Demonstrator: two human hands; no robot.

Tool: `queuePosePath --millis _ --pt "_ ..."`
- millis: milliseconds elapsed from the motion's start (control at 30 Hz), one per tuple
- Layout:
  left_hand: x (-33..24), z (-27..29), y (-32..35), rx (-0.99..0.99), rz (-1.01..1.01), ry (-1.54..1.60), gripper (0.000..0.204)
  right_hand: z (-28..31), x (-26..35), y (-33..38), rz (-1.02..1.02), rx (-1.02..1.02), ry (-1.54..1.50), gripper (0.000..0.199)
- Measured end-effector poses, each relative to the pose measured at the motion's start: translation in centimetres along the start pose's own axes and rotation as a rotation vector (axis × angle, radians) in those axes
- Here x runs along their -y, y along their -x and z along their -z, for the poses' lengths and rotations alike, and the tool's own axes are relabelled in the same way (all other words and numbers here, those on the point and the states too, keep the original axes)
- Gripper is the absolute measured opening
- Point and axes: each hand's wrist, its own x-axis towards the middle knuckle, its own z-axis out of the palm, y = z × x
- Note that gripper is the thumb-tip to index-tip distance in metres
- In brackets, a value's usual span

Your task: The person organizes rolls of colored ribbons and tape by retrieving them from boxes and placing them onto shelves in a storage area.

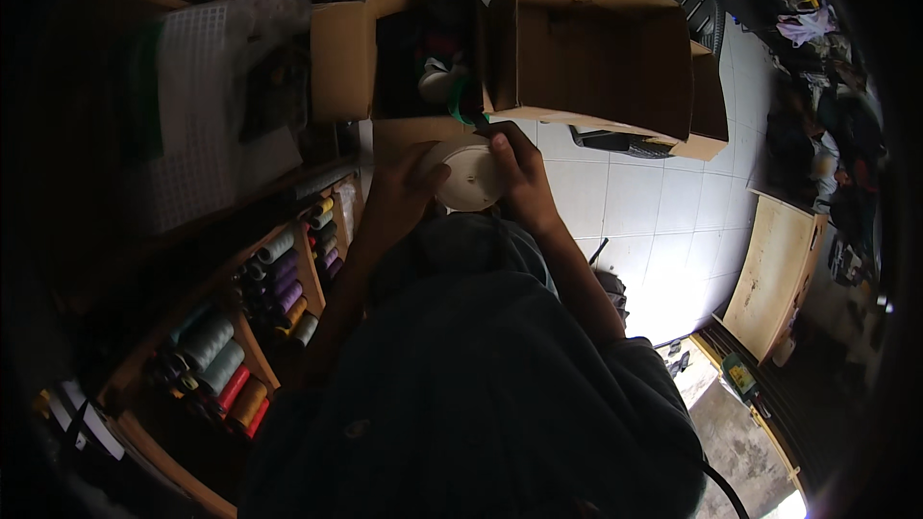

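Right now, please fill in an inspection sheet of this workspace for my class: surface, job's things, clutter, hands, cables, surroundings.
Surface: light floor tiles, with a bright patch at right.
Job's things: round white lid-like piece, held in both hands.
Clutter: open left cardboard box with mixed items inside; larger right cardboard box, also open.
Hands: left hand and right hand grip opposite sides of the piece.
Cables: dark cord at lower right; its ends unclear.
Surroundings: wooden rack of coloured thread spools at left.

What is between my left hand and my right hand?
A pale round disc, touched on one side by your left hand and on the other by your right hand; the head view shows it.
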Motion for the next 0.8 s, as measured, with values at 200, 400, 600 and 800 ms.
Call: queuePosePath --millis 200,400,600,800 --pt "-1.8 -4.0 -3.1 -0.115 0.094 0.072 0.04 2.9 0.6 -3.5 -0.016 0.095 -0.055 0.034" --pt "-3.7 -7.3 -6.5 -0.254 0.269 0.175 0.038 5.4 0.3 -6.9 -0.176 0.039 -0.56 0.042" --pt "-3.1 -9.8 -8.9 -0.591 0.043 0.099 0.041 6.8 -0.9 -8.4 -0.24 0.238 -0.228 0.049" --pt "-4.5 -7.1 -10.1 -0.216 0.035 -0.03 0.042 9.9 2.1 -14.0 0.198 0.543 0.298 0.037"
